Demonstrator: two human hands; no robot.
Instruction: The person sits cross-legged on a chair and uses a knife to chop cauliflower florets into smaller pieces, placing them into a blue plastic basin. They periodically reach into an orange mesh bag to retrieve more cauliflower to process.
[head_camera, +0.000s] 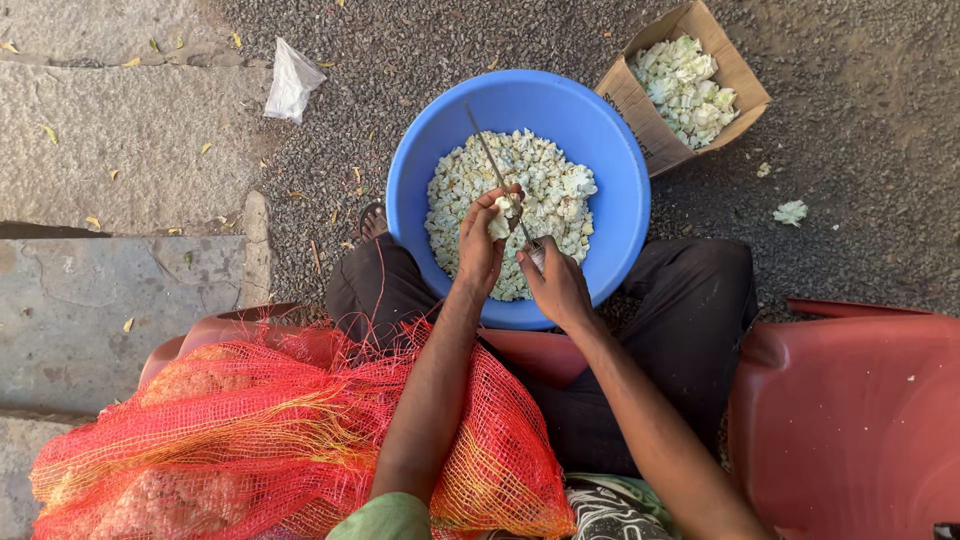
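1. Blue plastic makes the one big tub (610, 200), and it sits between the person's knees so cut bits drop right in.
2. The left hand (480, 245) pinches one white cauliflower piece (503, 215) over the tub's middle.
3. The right hand (557, 285), at 5 o'clock from it, is closed around one thin knife (497, 170), whose blade points to 11 o'clock.
4. One cardboard box (640, 105) of white bits sits at 2 o'clock from the tub.
5. One red net sack (250, 430) lies at 7 o'clock, close to grab from.

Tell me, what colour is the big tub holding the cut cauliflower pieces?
The tub is bright blue, seen best in the head view.
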